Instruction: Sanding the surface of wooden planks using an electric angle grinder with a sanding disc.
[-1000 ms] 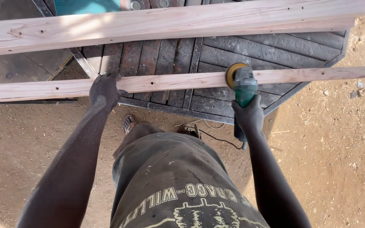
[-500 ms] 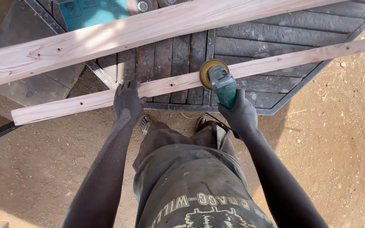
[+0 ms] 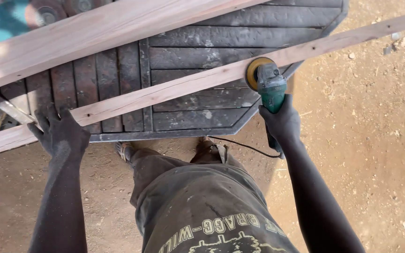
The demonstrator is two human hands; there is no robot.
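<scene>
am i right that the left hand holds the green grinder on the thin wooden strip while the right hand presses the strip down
Not quite: the hands are swapped. In the head view the right hand holds the green grinder on the thin wooden strip, while the left hand presses the strip down.

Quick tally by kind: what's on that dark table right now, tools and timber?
Wooden boards: 2, the narrow strip pressed down by the left hand, and a wide plank behind it.
Angle grinders: 1, green, held in the right hand.
Loose sanding discs: 2.
Total: 5
</scene>
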